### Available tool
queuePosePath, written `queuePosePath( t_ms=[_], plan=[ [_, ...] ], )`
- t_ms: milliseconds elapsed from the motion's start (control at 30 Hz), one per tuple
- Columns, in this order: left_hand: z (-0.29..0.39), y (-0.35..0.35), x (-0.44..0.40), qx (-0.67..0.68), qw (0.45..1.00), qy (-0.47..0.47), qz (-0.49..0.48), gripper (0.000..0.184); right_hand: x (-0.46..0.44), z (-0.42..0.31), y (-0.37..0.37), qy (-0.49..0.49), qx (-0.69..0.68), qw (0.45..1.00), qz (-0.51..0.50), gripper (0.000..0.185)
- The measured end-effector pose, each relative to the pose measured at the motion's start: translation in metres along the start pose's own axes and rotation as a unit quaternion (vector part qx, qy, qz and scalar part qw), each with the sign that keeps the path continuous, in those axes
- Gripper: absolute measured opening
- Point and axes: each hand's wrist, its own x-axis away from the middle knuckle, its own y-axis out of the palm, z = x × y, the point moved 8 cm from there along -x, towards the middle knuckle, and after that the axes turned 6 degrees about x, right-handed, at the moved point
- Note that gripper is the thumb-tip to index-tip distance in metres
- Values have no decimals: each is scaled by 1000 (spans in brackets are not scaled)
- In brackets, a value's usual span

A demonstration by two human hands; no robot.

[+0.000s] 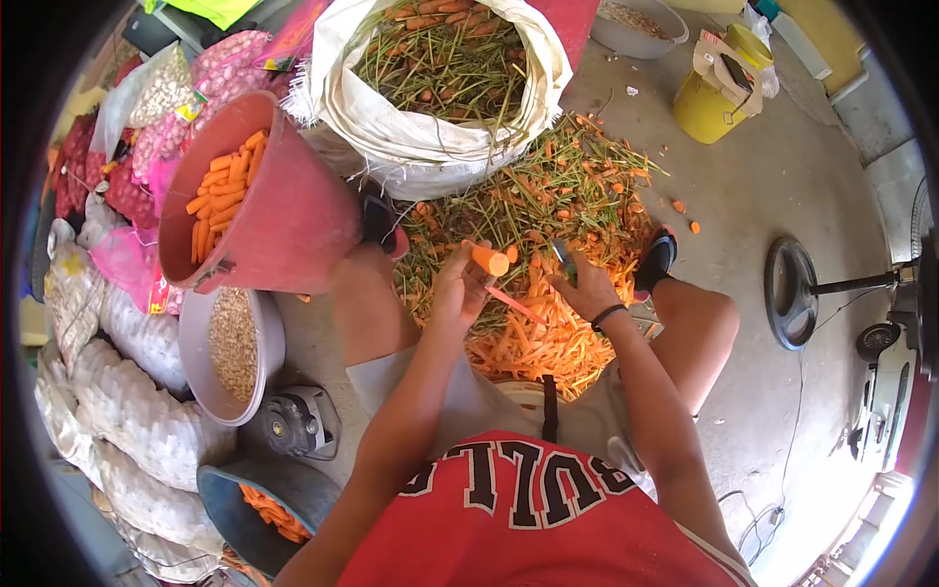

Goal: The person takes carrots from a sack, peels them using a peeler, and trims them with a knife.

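Note:
My left hand [458, 289] is closed around a peeled orange carrot [490, 260], whose cut end points toward the right. Below the carrot, a thin strip of peel [516, 305] trails down. Apart from the carrot on its right, my right hand [589, 287] grips a peeler [561, 252], partly hidden by the fingers and thumb. Both hands are over a heap of orange peelings [543, 342] between my legs. Beyond it, carrot tops and green stems [509, 201] are spread on the floor.
A white sack [421, 161] of stems and carrots stands ahead. To the left are a tilted red bucket [318, 210] with peeled carrots, a pale basin [272, 352] and a dark blue bucket [223, 484] with more carrots. A yellow bucket [699, 110] and a fan [790, 293] are right.

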Motion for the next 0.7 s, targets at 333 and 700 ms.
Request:
queuePosePath(
  t_ms=[333,700],
  plan=[
    [5,25,29,-81,996,23,-9,30,19,-90,36,-137,-104,980,-97,106],
    [5,23,23,-129,983,83,100,25,23,-100,36,-153,-86,983,-52,72]
  ],
)
